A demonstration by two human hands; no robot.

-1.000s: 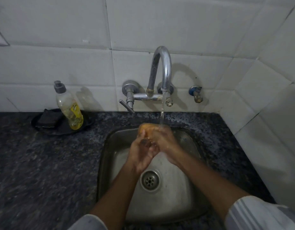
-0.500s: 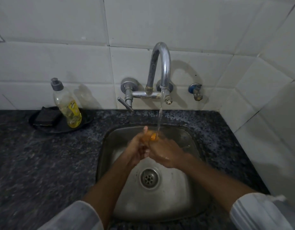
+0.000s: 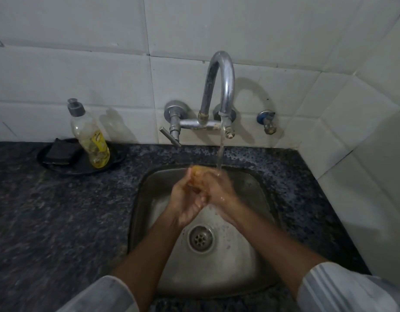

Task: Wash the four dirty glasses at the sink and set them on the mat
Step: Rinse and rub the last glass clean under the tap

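An amber-tinted glass [image 3: 198, 176] sits clasped between both hands over the sink [image 3: 257, 190], its upper end showing just above the fingers [image 3: 190, 174] and most of its body hidden behind them. The left hand [image 3: 185, 201] wraps it from the near-left side, the right hand [image 3: 219, 190] from the right, fingers of both curled around it — a two-handed hold that looks meant to keep a wet, slippery thing steady while it is turned and rubbed. The water stream [image 3: 221, 149] falls from the tap [image 3: 219, 86] directly above and lands on the back of the right hand's fingers, beside the glass, so this reads as rinsing or rubbing under running water; whether soap is on it I cannot tell.

Below the fingers lies the drain [image 3: 201, 238], placed to take the runoff. To the left of the fingers and further back, on the dark speckled worktop [image 3: 59, 210], a black tray [image 3: 118, 159] holds a soap bottle [image 3: 91, 140] and a dark scrubber [image 3: 59, 152] — kept within reach, yet clear of the splash. A small blue valve [image 3: 266, 121] sticks out of the tiled wall [image 3: 82, 64] up and to the right.

No mat and no other glasses are in view, so how many are done cannot be judged.
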